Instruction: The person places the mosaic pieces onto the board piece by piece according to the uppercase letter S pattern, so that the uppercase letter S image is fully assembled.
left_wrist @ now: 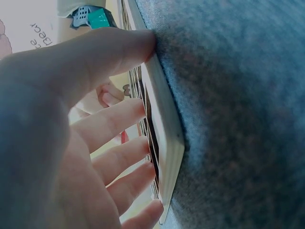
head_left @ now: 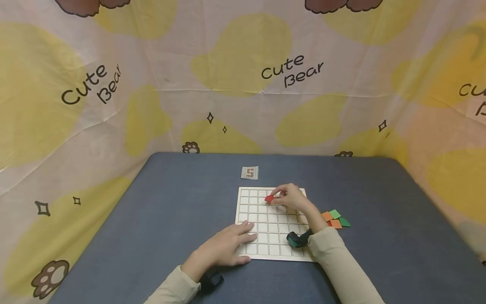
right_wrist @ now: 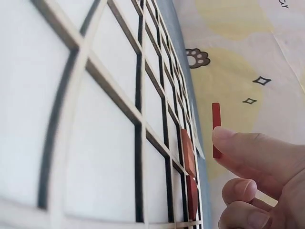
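Note:
Thumb and fingers of the right hand (head_left: 290, 197) pinch a thin red tile (right_wrist: 216, 115) above the far part of a white grid board (head_left: 262, 217). Seen from the right wrist, an orange tile (right_wrist: 188, 152) and a red tile (right_wrist: 191, 198) sit in the grid close to that hand. The left hand (head_left: 227, 245) rests at the board's near left, its fingers spread and fairly straight. In the left wrist view its thumb touches the board's edge (left_wrist: 164, 129), and the fingertips lie along the top.
Right of the board, partly behind the right forearm, lies a group of orange, green and red tiles (head_left: 335, 223). A small card with a gridded picture (head_left: 249, 172) lies beyond the board on the dark blue table (head_left: 182, 198). A patterned cloth (head_left: 235, 55) hangs around.

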